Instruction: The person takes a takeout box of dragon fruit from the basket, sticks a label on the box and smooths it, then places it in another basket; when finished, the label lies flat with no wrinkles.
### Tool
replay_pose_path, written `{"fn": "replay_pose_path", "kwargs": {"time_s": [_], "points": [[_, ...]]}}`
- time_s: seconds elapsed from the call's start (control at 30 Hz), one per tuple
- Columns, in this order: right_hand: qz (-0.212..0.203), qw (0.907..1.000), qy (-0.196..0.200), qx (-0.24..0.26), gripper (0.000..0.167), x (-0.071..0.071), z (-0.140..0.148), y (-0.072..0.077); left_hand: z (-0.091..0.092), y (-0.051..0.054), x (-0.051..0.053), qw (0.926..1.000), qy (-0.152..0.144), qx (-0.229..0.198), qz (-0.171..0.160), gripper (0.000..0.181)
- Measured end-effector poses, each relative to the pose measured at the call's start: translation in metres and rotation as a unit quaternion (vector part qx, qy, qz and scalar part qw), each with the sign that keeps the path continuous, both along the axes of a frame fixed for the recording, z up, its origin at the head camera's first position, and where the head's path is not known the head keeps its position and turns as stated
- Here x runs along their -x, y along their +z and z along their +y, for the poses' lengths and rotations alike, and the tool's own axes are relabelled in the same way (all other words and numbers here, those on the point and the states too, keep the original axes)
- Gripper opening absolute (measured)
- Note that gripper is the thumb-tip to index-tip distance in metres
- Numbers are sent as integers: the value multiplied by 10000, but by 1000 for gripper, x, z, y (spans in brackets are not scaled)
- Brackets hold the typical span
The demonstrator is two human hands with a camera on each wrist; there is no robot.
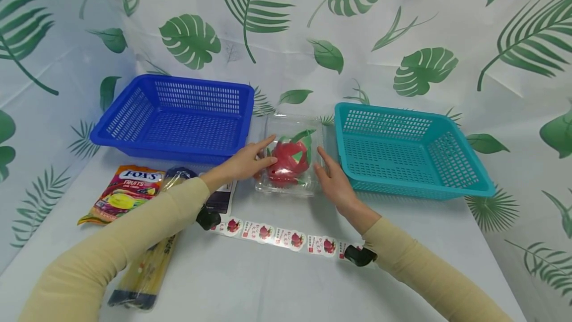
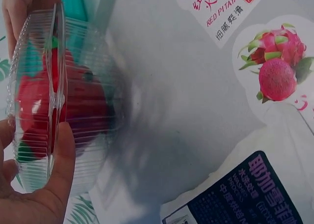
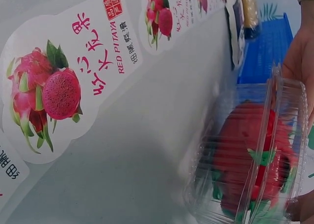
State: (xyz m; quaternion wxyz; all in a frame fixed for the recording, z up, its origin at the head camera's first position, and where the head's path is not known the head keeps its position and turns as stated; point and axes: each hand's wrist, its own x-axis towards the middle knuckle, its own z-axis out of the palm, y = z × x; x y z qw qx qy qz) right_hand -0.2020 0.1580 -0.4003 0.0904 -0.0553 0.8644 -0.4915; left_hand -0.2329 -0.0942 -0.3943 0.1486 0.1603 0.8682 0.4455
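A clear plastic clamshell box point(image 1: 289, 124) stands mid-table with a red dragon fruit point(image 1: 288, 163), green-tipped, inside. My left hand point(image 1: 246, 160) grips the box's left side; in the left wrist view its thumb point(image 2: 64, 153) lies against the rim, with fingers on the other side. At the opposite side my right hand point(image 1: 336, 183) holds the box edge, thumb and index finger apart. Most of that hand is outside the right wrist view. The two rims of the box point(image 3: 265, 150) lie close together there; whether they are fastened, I cannot tell.
A strip of dragon fruit stickers point(image 1: 290, 238) lies in front of the box. Blue basket point(image 1: 178, 155) is at the back left, teal basket point(image 1: 415, 190) at the right. A candy bag point(image 1: 122, 195), spaghetti pack point(image 1: 145, 277) and a dark-labelled packet point(image 1: 221, 200) lie at the left.
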Motion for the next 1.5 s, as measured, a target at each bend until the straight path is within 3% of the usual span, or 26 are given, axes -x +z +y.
{"fn": "replay_pose_path", "kwargs": {"time_s": [0.23,0.47,0.7,1.5], "points": [[-49,10000,-66,-53,56,-2,2,0,6,-7,0,9990,-54,-259,348,61],[-189,9998,-12,23,57,-5,6,-2,10,-6,-9,9988,294,-397,14,61],[-262,9996,10,129,58,-7,8,-5,11,-6,-17,9967,446,-666,-143,64],[-259,9995,-29,159,58,-3,4,-6,11,-8,-9,9929,743,-892,-252,56]]}}
